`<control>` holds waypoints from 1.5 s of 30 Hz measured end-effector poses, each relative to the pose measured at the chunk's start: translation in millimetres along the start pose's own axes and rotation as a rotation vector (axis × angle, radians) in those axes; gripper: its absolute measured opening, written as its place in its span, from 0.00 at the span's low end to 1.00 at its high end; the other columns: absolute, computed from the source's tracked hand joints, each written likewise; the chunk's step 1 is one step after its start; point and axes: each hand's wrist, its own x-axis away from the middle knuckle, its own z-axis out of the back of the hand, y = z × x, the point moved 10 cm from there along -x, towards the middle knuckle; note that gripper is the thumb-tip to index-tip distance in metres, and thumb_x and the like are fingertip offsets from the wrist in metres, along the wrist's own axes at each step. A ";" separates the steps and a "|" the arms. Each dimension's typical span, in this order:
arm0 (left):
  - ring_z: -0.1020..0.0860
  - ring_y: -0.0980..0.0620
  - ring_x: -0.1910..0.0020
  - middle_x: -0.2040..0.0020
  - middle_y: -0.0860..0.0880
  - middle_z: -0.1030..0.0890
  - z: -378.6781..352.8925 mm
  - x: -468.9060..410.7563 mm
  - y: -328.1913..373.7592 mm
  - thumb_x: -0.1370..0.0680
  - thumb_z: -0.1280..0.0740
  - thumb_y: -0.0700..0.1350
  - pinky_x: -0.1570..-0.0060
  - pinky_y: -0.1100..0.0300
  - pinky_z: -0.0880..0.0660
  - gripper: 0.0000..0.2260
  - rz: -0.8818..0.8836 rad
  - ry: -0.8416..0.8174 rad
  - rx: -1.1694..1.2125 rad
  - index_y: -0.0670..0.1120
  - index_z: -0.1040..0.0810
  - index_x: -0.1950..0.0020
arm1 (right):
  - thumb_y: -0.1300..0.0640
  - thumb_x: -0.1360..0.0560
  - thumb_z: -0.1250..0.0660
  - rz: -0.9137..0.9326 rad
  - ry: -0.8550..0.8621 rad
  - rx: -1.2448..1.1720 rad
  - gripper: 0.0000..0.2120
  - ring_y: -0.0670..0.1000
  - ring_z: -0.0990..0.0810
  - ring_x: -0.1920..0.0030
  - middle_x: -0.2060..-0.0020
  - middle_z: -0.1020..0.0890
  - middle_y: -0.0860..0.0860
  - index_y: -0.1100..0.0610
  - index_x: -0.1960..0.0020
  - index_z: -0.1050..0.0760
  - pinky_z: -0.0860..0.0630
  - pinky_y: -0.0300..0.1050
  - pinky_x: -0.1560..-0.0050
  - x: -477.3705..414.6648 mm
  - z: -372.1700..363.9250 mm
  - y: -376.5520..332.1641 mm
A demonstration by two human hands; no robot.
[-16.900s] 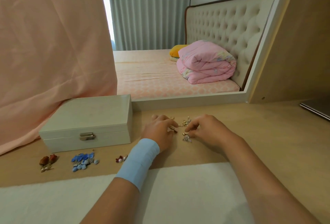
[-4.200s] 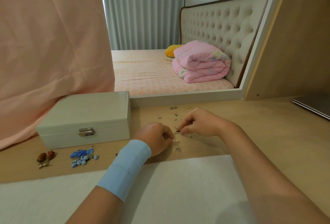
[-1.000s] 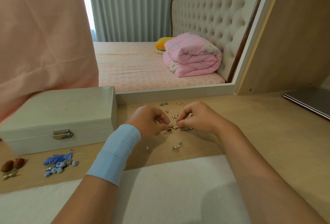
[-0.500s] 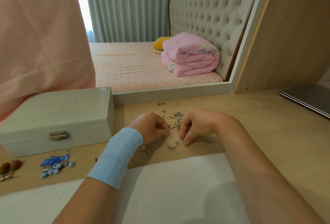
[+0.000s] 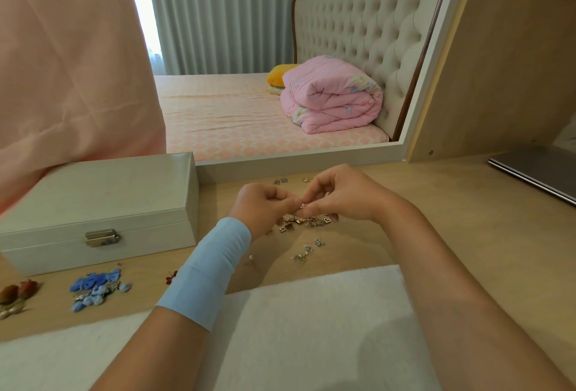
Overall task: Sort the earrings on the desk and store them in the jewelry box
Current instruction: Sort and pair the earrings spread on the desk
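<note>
The box [image 5: 103,200] is cream with a silver clasp [image 5: 102,238], on a pale wood desk [image 5: 436,203] with a white mat [image 5: 311,312]. The earrings lie by colour: a blue heap [image 5: 96,287], a red-brown pair [image 5: 17,292] and a gold and silver cluster [image 5: 307,221], beside a light blue wristband [image 5: 207,269]. Behind are a pink flower-print quilt [image 5: 333,94], a yellow pillow [image 5: 277,74], a pink lattice-patterned sheet [image 5: 224,119], a beige tufted headboard [image 5: 367,32] edged in brown, a grey-green curtain [image 5: 224,13] and a peach cloth [image 5: 68,47].

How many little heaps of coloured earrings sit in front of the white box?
3: a brown-red heap at the far left, a blue heap right of it, and a tiny dark red bit by the blue wristband, perhaps partly hidden behind it.
</note>
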 end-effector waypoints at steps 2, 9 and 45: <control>0.29 0.64 0.77 0.76 0.58 0.21 5.1 1.4 -0.2 0.25 0.26 0.48 0.75 0.72 0.31 0.03 0.013 0.023 0.028 0.50 0.15 0.57 | 0.59 0.34 0.17 0.034 0.053 0.008 0.09 0.49 0.24 0.71 0.67 0.16 0.54 0.58 0.57 0.14 0.25 0.43 0.69 -2.3 1.4 -3.0; 0.25 0.57 0.69 0.63 0.54 0.14 8.0 1.0 1.4 0.24 0.28 0.47 0.58 0.58 0.22 0.04 -0.008 0.010 -0.006 0.51 0.15 0.58 | 0.60 0.31 0.20 0.064 0.103 0.029 0.03 0.49 0.25 0.72 0.69 0.16 0.52 0.54 0.58 0.13 0.26 0.46 0.68 -6.6 -2.1 -4.6; 0.28 0.53 0.67 0.70 0.51 0.23 2.9 8.1 14.9 0.27 0.26 0.56 0.72 0.63 0.33 0.12 0.063 0.029 0.271 0.49 0.21 0.60 | 0.65 0.29 0.22 0.191 0.118 -0.118 0.06 0.47 0.26 0.72 0.66 0.14 0.51 0.57 0.54 0.13 0.28 0.35 0.68 6.1 14.1 -28.4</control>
